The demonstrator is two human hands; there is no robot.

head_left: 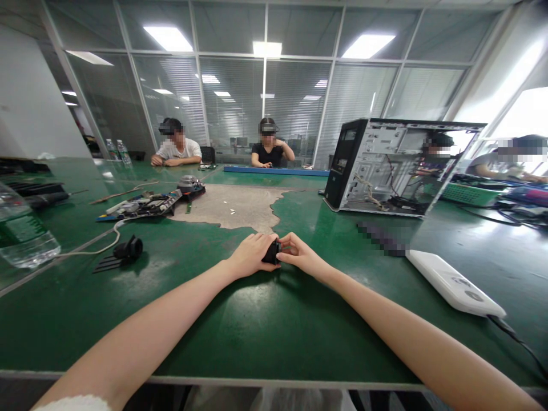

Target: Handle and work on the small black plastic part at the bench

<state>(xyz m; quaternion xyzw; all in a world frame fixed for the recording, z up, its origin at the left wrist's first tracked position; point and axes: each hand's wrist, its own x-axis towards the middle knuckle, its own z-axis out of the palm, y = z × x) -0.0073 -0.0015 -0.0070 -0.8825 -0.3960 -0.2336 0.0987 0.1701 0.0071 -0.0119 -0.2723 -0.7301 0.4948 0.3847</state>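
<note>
"Green first: what stands at the far left of the worktop (257,348)?"

"A clear water bottle (25,234), cut off by the edge of the view. Right of it lies a black finned piece (127,250) with a round end, and behind that a circuit board (141,208), a pale cable (115,231) trailing beside it."

"And farther along?"

"A person in a white top (188,149) sits across the worktop. Nearer is a bare, ragged-edged patch (231,200) in the green surface."

"Now the middle?"

"The left hand (250,255) is wrapped around a small black part (270,253), just this side of the patch. Fingers hide much of it, so I cannot tell its full shape. A person in a black top (262,153) sits beyond."

"What of the right hand (303,256)?"

"Its thumb and fingertips pinch the part's right side; both hands hold it together."

"And the right end?"

"A computer case (379,165) stands upright with wires showing inside. Nearer lies a white device (449,279), a dark cable (516,339) at its lower end. Farther back sits a green basket (473,194)."
</note>
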